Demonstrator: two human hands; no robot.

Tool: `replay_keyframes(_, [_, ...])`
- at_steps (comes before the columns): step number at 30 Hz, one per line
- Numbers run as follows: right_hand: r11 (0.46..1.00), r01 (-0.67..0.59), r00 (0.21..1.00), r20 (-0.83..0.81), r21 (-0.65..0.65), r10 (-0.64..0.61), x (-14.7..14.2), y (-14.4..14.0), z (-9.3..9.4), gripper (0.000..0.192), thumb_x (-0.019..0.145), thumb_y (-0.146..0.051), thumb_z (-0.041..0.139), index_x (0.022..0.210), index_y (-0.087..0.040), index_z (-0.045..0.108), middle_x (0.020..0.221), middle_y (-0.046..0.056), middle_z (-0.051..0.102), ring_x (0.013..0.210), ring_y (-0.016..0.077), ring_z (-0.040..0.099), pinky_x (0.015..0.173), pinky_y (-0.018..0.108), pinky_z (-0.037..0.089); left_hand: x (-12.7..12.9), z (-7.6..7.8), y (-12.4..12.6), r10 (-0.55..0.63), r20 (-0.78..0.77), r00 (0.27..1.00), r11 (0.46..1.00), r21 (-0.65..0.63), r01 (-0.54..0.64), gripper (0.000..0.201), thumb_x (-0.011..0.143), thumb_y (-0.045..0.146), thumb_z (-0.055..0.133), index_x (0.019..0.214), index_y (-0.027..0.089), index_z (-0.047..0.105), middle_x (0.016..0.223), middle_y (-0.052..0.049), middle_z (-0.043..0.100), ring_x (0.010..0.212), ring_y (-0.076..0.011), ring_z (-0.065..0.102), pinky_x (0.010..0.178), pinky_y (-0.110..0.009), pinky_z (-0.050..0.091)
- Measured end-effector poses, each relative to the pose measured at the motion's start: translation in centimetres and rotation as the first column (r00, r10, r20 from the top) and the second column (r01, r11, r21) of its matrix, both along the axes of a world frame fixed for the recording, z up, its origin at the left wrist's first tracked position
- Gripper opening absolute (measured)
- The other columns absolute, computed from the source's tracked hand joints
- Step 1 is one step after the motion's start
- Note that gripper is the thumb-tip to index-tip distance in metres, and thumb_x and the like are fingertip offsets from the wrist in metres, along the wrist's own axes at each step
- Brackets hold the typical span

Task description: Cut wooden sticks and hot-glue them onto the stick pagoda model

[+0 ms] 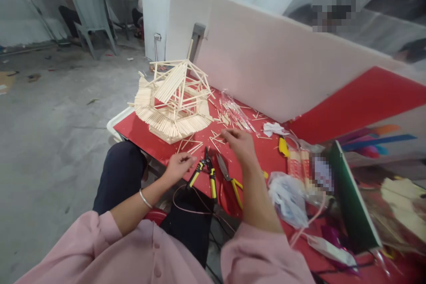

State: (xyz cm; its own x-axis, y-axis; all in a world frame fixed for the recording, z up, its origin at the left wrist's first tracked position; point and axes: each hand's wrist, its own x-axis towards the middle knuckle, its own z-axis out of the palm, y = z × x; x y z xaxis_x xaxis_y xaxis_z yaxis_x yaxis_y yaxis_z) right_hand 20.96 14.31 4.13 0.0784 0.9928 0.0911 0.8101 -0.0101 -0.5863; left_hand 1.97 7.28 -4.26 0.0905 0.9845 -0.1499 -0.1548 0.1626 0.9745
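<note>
pale wooden sticks [218,138] lie scattered under my right hand [240,144] at the centre of the frame, thin, straight and cream coloured; my fingertips there are drawn together over them, though i cannot tell if one is pinched. my left hand [178,166], lower and to the left, has its fingers curled loosely near the red table [143,135] edge, touching no tool. between my hands lie two cutters: yellow-and-black pliers [206,173] and yellow-handled snips [229,179]. up and left of them stands one stick model [175,102], a slanted roof frame over layered stick walls. one clear plastic sleeve [234,113] lies beside it. one white board [266,53] backs the table.
</note>
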Motion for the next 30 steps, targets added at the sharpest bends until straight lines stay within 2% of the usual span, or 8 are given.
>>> replay_keyframes(3, [0.897, 0.136, 0.990, -0.087, 0.421, -0.109, -2.2, -7.8, -1.2, 0.029, 0.089, -0.039, 0.056, 0.094, -0.017, 0.072, 0.084, 0.006, 0.074, 0.071, 0.0151, 0.066, 0.067, 0.027, 0.051, 0.6, 2.1, -1.3, -0.048, 0.260, 0.965, 0.982, -0.163, 0.092, 0.042, 0.068, 0.053, 0.074, 0.068, 0.012, 0.067, 0.054, 0.001, 0.057, 0.039, -0.0044, 0.037, 0.039, -0.019, 0.024])
replay_keyframes(7, [0.648, -0.131, 0.991, 0.123, 0.751, 0.058, -5.8, -14.0, -3.5, 0.018, 0.082, -0.014, 0.066, 0.098, -0.021, 0.071, 0.089, 0.005, 0.075, 0.083, 0.0152, 0.067, 0.080, 0.029, 0.052, 1.4, 4.1, -3.2, -0.069, 0.538, 0.840, 0.916, -0.299, 0.266, 0.038, 0.062, 0.046, 0.081, 0.077, 0.013, 0.070, 0.064, -0.002, 0.064, 0.052, -0.0083, 0.052, 0.048, -0.019, 0.039])
replay_keyframes(9, [0.670, -0.181, 0.982, 0.164, 0.720, 0.088, -6.2, -15.1, -4.3, 0.026, 0.082, -0.012, 0.065, 0.106, -0.022, 0.069, 0.096, 0.005, 0.074, 0.090, 0.0157, 0.066, 0.085, 0.031, 0.051, 1.2, 4.5, -3.8, -0.036, 0.561, 0.827, 0.914, -0.315, 0.254, 0.031, 0.061, 0.038, 0.083, 0.075, 0.014, 0.070, 0.069, -0.003, 0.067, 0.059, -0.0106, 0.058, 0.056, -0.021, 0.046])
replay_keyframes(12, [0.806, -0.200, 0.972, 0.218, 0.557, 0.090, -4.1, -15.9, -5.3, 0.023, 0.087, -0.025, 0.062, 0.109, -0.023, 0.069, 0.105, 0.007, 0.071, 0.098, 0.0181, 0.064, 0.090, 0.033, 0.050, 0.3, 4.4, -4.2, -0.002, 0.498, 0.867, 0.951, -0.267, 0.155, 0.030, 0.062, 0.035, 0.083, 0.075, 0.015, 0.066, 0.074, -0.005, 0.071, 0.066, -0.0128, 0.064, 0.058, -0.021, 0.048])
replay_keyframes(16, [0.951, 0.218, 0.868, 0.402, 0.219, -0.292, 0.9, -16.5, -6.2, 0.042, 0.093, -0.034, 0.044, 0.120, -0.009, 0.064, 0.108, 0.020, 0.066, 0.100, 0.0279, 0.062, 0.085, 0.040, 0.049, -1.1, 4.1, -4.7, -0.030, 0.326, 0.945, 0.991, -0.116, 0.071, 0.037, 0.063, 0.040, 0.081, 0.083, 0.014, 0.063, 0.071, -0.005, 0.071, 0.060, -0.0135, 0.066, 0.047, -0.019, 0.043])
replay_keyframes(20, [0.946, 0.292, 0.829, 0.530, -0.138, -0.178, 3.5, -16.6, -6.0, 0.049, 0.090, -0.031, 0.044, 0.135, -0.015, 0.051, 0.110, 0.016, 0.065, 0.097, 0.0262, 0.063, 0.076, 0.034, 0.047, -1.3, 4.3, -5.7, -0.062, 0.218, 0.974, 0.997, -0.033, 0.071, 0.047, 0.066, 0.045, 0.077, 0.098, 0.014, 0.061, 0.072, -0.004, 0.071, 0.053, -0.0130, 0.065, 0.041, -0.018, 0.039])
replay_keyframes(24, [0.968, 0.150, 0.878, 0.478, -0.203, -0.036, 3.4, -16.2, -5.8, 0.065, 0.080, -0.033, 0.056, 0.142, -0.022, 0.042, 0.118, 0.012, 0.061, 0.104, 0.0240, 0.061, 0.079, 0.029, 0.044, -0.9, 5.2, -6.8, -0.117, 0.188, 0.975, 0.993, 0.014, 0.116, 0.046, 0.071, 0.049, 0.071, 0.098, 0.013, 0.060, 0.071, -0.004, 0.070, 0.052, -0.0133, 0.065, 0.040, -0.019, 0.039])
replay_keyframes(30, [0.961, 0.154, 0.847, 0.531, -0.228, -0.009, 3.2, -15.5, -5.7, 0.077, 0.078, -0.031, 0.055, 0.147, -0.009, 0.031, 0.113, 0.020, 0.063, 0.101, 0.0274, 0.064, 0.075, 0.031, 0.045, -0.5, 6.1, -8.3, -0.122, 0.141, 0.983, 0.989, 0.098, 0.108, 0.037, 0.075, 0.049, 0.068, 0.084, 0.014, 0.060, 0.077, -0.005, 0.068, 0.057, -0.0112, 0.063, 0.042, -0.018, 0.039])
